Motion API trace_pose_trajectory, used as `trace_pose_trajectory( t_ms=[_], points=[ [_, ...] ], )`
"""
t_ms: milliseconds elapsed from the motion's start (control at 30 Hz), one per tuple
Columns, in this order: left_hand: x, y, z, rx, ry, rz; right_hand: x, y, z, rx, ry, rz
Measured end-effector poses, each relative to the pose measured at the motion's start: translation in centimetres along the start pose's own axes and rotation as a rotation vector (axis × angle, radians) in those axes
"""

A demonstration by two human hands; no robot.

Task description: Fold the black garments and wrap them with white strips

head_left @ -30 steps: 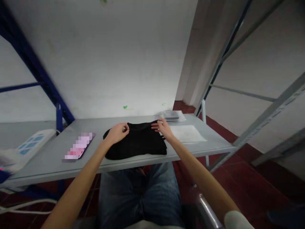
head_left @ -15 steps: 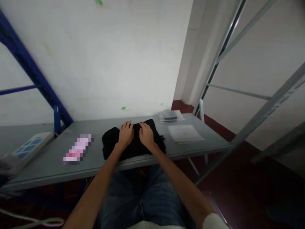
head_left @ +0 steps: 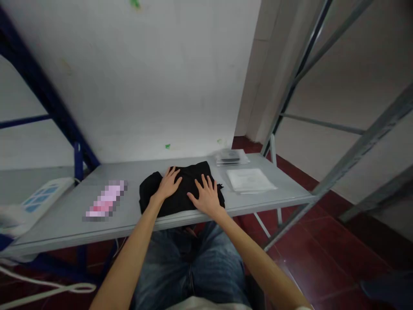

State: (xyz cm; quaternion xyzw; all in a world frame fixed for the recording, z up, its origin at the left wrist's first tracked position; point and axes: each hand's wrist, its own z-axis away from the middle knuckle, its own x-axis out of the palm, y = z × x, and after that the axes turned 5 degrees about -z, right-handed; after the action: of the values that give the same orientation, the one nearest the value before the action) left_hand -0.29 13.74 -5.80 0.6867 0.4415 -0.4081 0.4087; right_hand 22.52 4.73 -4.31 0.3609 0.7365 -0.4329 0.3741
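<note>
A piece of folded black cloth [head_left: 185, 189], perhaps a garment, lies on the grey table [head_left: 132, 217] in front of me. My left hand [head_left: 168, 183] rests on its left part, palm down and fingers spread. On the right part lies my right hand [head_left: 207, 197], also flat with the fingers apart. Both hands touch the cloth from above and grip nothing. A rumpled edge of the cloth shows at its right side, and part of its surface is hidden under my hands.
Flat clear plastic bags [head_left: 250, 180] lie to the right, with a stack of plastic packets [head_left: 231, 157] behind them. A pixelated pink object [head_left: 106, 200] is on the left, beside a white power strip [head_left: 45, 200]. Metal posts [head_left: 300, 77] rise at the table's right end.
My right hand has moved right and toward me across the cloth, and its fingers have spread. My left hand has shifted slightly left. The cloth's middle now shows flat between them.
</note>
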Motion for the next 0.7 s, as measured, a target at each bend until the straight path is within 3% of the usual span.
trace_pose_trajectory(
  t_ms=[400,700],
  points=[
    [-0.3,0.2,-0.1,-0.111,-0.111,-0.108,-0.9,1.1,1.6,-0.091,-0.065,0.023],
    [0.0,0.1,-1.5,-0.162,-0.088,-0.119,-0.1,1.9,-0.4,-0.1,-0.089,0.045]
  ],
)
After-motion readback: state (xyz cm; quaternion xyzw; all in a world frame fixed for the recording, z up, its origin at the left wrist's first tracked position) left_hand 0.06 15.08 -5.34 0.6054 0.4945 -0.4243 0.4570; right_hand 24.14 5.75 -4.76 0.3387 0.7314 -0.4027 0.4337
